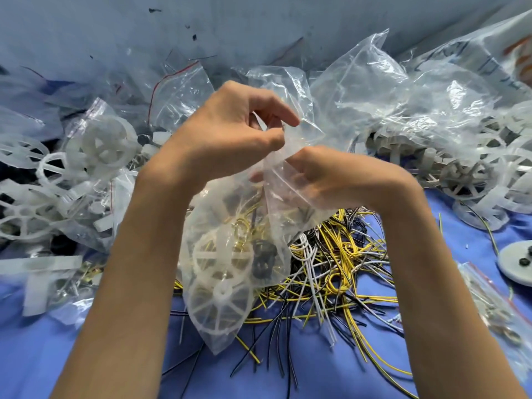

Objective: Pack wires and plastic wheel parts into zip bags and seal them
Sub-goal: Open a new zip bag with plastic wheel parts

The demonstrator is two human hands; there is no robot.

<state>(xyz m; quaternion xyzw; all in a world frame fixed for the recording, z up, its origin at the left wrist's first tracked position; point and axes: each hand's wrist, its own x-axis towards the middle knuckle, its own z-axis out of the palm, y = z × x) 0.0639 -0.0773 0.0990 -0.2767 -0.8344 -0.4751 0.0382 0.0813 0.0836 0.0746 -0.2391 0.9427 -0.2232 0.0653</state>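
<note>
A clear zip bag (pixel 230 272) hangs in the middle above the table, holding white plastic wheel parts, a black ring part and yellow wire. My left hand (pixel 227 139) pinches the bag's top edge between thumb and fingers. My right hand (pixel 325 177) grips the same top edge just to the right, its fingers curled into the plastic. Under and behind the bag lies a loose heap of yellow, white and black wires (pixel 331 266) on the blue table (pixel 316 370).
Loose white wheel parts (pixel 106 145) and filled bags pile up at the left. Large clear bags of wheels (pixel 460 156) stand at the right. A white disc with small black pieces (pixel 518 263) and a small red-striped zip bag (pixel 495 306) lie at the right edge.
</note>
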